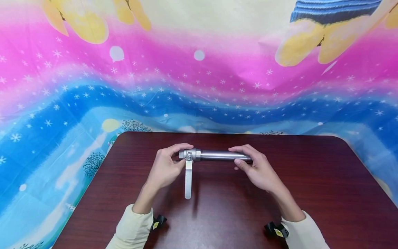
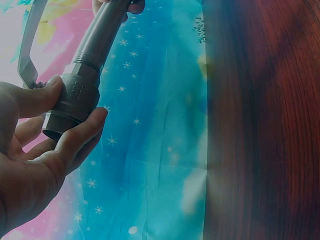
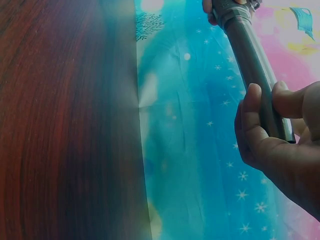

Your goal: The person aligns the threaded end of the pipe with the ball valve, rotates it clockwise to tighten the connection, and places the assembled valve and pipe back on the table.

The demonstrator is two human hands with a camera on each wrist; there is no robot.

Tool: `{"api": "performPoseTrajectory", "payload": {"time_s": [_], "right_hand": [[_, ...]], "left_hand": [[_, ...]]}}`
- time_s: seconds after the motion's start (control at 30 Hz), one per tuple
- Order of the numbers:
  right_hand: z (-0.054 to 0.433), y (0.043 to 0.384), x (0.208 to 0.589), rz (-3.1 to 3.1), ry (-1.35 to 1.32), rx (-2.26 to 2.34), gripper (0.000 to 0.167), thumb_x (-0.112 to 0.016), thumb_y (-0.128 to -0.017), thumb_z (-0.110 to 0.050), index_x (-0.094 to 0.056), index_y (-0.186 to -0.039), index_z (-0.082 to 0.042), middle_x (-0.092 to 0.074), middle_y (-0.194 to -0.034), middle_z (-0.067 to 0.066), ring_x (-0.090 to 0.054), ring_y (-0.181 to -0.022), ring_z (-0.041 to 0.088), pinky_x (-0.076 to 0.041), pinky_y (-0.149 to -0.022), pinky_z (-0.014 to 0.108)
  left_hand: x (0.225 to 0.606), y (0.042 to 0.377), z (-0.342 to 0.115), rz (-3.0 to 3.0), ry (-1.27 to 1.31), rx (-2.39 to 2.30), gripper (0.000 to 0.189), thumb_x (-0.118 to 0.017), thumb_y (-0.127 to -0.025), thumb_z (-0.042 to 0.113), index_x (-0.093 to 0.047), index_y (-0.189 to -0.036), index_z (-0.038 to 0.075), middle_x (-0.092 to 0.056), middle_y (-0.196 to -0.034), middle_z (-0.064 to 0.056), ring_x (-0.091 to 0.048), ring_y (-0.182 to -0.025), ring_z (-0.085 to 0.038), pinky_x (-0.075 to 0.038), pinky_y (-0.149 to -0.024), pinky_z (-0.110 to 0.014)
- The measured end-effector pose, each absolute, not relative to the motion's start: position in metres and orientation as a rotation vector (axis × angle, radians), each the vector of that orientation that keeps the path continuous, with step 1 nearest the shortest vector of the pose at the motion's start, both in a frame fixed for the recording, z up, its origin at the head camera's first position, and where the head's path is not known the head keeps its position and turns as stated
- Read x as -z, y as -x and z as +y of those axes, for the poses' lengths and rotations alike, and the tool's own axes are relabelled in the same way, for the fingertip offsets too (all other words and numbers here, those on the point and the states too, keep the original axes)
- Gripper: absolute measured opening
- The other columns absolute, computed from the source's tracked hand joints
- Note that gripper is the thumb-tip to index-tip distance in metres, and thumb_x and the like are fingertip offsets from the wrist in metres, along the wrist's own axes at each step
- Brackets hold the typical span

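A metal ball valve (image 1: 189, 154) is joined at its right end to a straight steel pipe (image 1: 217, 155), and the two lie level across the head view. The valve's flat lever handle (image 1: 188, 180) points toward the person. My left hand (image 1: 164, 167) grips the valve body, thumb on one side and fingers on the other, as the left wrist view also shows. Around the pipe's far right end my right hand (image 1: 255, 169) holds with thumb and fingers. In the right wrist view threads (image 3: 237, 22) show where the pipe meets the valve.
Below the hands is a dark red-brown wooden table (image 1: 217, 214) with rounded back corners. Behind it hangs a pink and blue cloth (image 1: 199, 100) printed with snowflakes. A small black device sits at each wrist, by the cream sleeves (image 1: 133, 224).
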State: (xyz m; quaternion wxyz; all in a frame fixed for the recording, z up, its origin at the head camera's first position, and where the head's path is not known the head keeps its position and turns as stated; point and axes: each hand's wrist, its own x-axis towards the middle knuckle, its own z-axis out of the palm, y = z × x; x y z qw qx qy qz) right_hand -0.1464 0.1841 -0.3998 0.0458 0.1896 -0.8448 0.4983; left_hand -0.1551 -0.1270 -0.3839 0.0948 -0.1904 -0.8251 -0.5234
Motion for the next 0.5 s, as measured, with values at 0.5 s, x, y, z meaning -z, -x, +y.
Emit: {"api": "performPoseTrajectory", "payload": {"time_s": [0.5], "right_hand": [[0.1809,0.1418,0.3980,-2.618,-0.543,-1.550,0.039,-0.064,-0.107,-0.008,-0.063,-0.145,-0.013,-0.065,-0.135,0.014,-0.072,-0.105,0.021,-0.057,-0.087,0.023]], "left_hand": [[0.3849,0.1552,-0.1273,-2.456,0.557,1.560,0.049,-0.068,-0.084,-0.017,-0.079,-0.124,0.010,-0.079,-0.116,-0.012,-0.066,-0.085,-0.021,-0.056,-0.072,-0.023]]}}
